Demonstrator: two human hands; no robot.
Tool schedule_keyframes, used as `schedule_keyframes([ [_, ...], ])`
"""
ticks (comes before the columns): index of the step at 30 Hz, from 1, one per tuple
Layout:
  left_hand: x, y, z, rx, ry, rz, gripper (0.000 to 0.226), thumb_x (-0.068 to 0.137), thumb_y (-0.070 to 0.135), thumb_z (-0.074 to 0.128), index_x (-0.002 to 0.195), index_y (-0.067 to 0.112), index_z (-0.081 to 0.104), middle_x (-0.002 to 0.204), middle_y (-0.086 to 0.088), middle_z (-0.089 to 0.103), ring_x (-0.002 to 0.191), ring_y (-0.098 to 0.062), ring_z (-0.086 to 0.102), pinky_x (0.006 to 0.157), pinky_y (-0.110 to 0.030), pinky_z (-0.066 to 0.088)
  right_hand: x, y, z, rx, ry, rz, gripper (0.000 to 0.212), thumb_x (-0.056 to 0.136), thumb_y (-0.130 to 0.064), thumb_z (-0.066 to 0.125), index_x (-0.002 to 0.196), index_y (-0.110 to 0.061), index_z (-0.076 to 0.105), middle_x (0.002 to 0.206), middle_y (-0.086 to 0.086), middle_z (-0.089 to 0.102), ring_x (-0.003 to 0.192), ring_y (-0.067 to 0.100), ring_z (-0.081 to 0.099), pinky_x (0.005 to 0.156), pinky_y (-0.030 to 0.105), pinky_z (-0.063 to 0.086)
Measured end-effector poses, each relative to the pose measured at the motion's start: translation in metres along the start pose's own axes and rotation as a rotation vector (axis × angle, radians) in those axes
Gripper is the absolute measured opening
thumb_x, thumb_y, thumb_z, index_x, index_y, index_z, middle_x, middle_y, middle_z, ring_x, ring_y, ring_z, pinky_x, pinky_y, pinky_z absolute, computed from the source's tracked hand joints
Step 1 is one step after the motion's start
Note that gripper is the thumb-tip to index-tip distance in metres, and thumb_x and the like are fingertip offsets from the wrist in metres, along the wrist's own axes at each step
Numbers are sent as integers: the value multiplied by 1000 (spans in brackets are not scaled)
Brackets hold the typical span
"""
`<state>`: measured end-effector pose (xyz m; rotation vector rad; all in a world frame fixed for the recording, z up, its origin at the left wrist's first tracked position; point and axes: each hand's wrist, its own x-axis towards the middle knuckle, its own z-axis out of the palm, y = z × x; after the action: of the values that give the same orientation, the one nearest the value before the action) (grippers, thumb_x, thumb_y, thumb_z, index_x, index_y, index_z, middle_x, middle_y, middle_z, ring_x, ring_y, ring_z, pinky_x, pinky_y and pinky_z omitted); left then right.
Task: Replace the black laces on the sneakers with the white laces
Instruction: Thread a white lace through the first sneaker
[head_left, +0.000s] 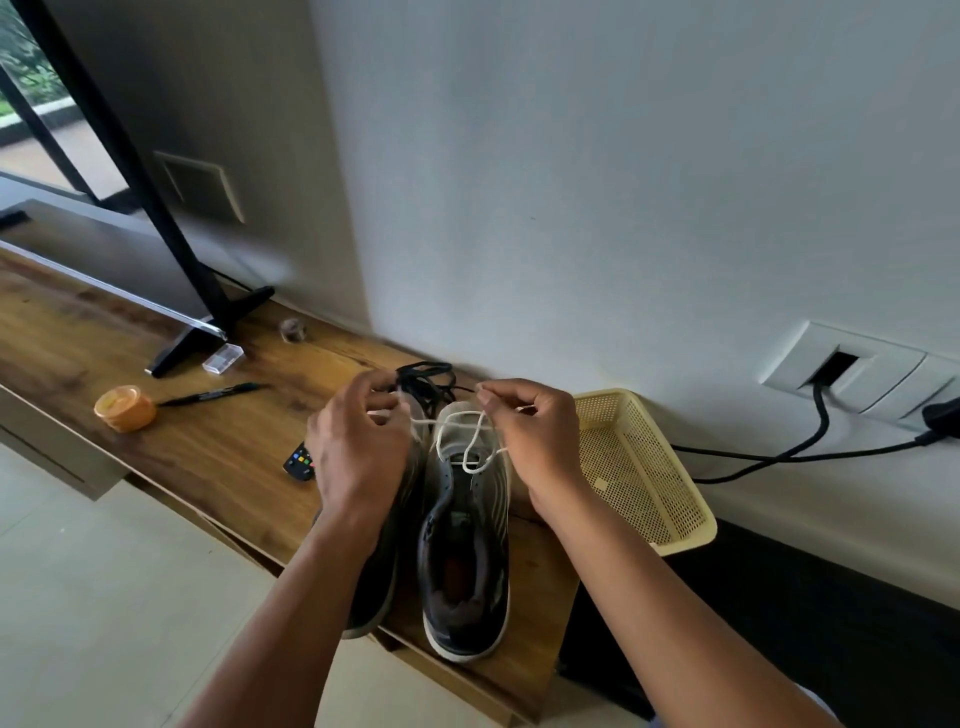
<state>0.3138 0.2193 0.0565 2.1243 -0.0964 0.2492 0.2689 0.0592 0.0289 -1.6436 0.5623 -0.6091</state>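
Note:
Two dark grey sneakers stand side by side on the wooden shelf (218, 447), toes toward the wall. The right sneaker (465, 551) has a white lace (467, 439) threaded through its front eyelets. My left hand (358, 447) pinches one end of that lace above the left sneaker (382, 571), which my forearm largely hides. My right hand (535, 431) pinches the other end over the right sneaker's toe. The removed black laces (423, 382) lie in a loose heap just beyond the toes, by the wall.
A cream perforated basket (670, 499) sits right of the shoes. A remote (300, 461), an orange round tin (124, 408), a black pen (213, 394) and a TV stand foot (208, 332) lie to the left. Black cables (810, 452) run from wall sockets at right.

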Motion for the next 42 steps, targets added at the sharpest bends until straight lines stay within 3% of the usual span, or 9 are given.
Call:
schedule_keyframes([
  [4, 5, -6, -5, 79, 131, -105, 51, 98, 20, 66, 146, 33, 52, 127, 4, 72, 124, -25, 56, 100, -34, 30, 4, 1, -8, -35, 33, -23, 5, 92, -19, 79, 92, -22, 83, 66, -1, 74, 59, 15, 69, 68, 48, 63],
  [7, 1, -6, -6, 171, 12, -101, 77, 98, 23, 67, 163, 29, 26, 145, -7, 60, 134, -31, 49, 113, -45, 32, 3, 3, -7, -63, 1, -54, 11, 91, -12, 79, 94, -22, 83, 76, -4, 78, 70, 12, 76, 75, 46, 65],
  [9, -1, -7, -5, 260, -86, -40, 65, 97, 27, 68, 157, 26, 41, 146, -9, 60, 134, -33, 51, 112, -45, 35, 3, 6, -6, -160, -45, -107, 15, 89, -12, 79, 97, -25, 84, 83, -11, 79, 80, 3, 75, 82, 38, 64],
  [12, -1, -14, -1, 384, -241, 154, 27, 87, 43, 73, 111, 34, 78, 109, 1, 77, 110, -27, 64, 98, -43, 46, -1, 6, -4, -239, -136, -123, 17, 91, -15, 76, 97, -28, 84, 87, -17, 78, 84, -2, 73, 85, 33, 62],
  [15, -8, -19, 4, 555, -440, 299, 43, 77, 74, 61, 95, 38, 79, 97, 18, 71, 112, -14, 55, 99, -43, 40, -3, 9, -1, -269, -209, -145, 16, 90, -16, 76, 91, -30, 84, 88, -20, 78, 84, 1, 74, 84, 35, 62],
  [18, -17, -19, 6, 665, -511, 377, 70, 71, 91, 39, 99, 37, 73, 115, 20, 66, 127, -12, 43, 109, -44, 28, -1, 17, -1, -294, -261, -106, 15, 87, -14, 81, 91, -28, 84, 85, -15, 79, 80, 1, 74, 80, 35, 63],
  [23, -23, -29, -4, 721, -572, 392, 89, 66, 102, 32, 119, 40, 69, 139, 17, 57, 147, -15, 27, 125, -57, 9, -7, 24, 1, -419, -337, -92, 27, 86, -16, 82, 101, -23, 61, 77, -13, 77, 69, -7, 63, 62, 7, 39],
  [29, -22, -38, -10, 697, -596, 441, 94, 67, 104, 37, 129, 40, 66, 138, 19, 55, 150, -13, 22, 128, -56, -5, -7, 28, 8, -454, -352, -121, 31, 84, -20, 85, 101, -21, 59, 78, -15, 77, 83, 0, 69, 74, 12, 45],
  [42, -25, -41, -13, 741, -547, 453, 87, 72, 92, 33, 124, 35, 72, 132, 21, 61, 150, -13, 28, 126, -56, -14, 0, 30, 7, -417, -275, -25, 15, 79, -15, 88, 79, -23, 76, 70, -9, 75, 68, -2, 69, 59, 10, 45],
])
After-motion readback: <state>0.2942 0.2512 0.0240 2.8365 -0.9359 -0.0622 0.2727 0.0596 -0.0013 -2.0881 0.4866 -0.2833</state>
